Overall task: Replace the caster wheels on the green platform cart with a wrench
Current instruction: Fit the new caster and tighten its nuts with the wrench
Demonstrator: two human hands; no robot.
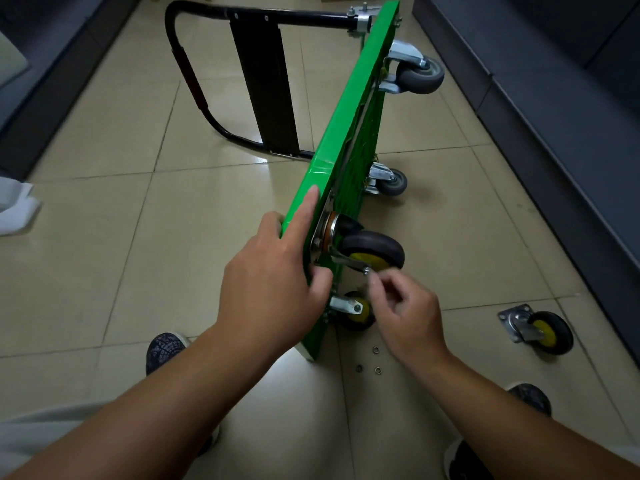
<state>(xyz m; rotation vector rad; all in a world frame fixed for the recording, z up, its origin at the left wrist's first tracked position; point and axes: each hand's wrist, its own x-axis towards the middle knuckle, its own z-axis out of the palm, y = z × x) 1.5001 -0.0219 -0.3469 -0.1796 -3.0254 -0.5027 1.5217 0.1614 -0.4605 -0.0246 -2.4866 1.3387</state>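
Note:
The green platform cart [349,109] stands on its long edge on the tiled floor, with its black handle [194,81] folded out to the left. My left hand [273,275] grips the cart's near upper corner, index finger straight along the edge, thumb on the underside. A yellow-hubbed caster [370,252] sits against the underside just beyond my hands. My right hand [401,313] hovers below it, fingertips pinched together near its bolt; whether they hold a small part is unclear. A second yellow caster [353,311] is lower. Two grey casters [419,72] [391,180] sit farther along. No wrench is visible.
A loose yellow-hubbed caster [540,330] lies on the floor at the right. Three small washers or nuts [375,360] lie on the tile near my knees. Dark furniture [561,98] lines the right side, and more stands at the left. My shoes are at the bottom.

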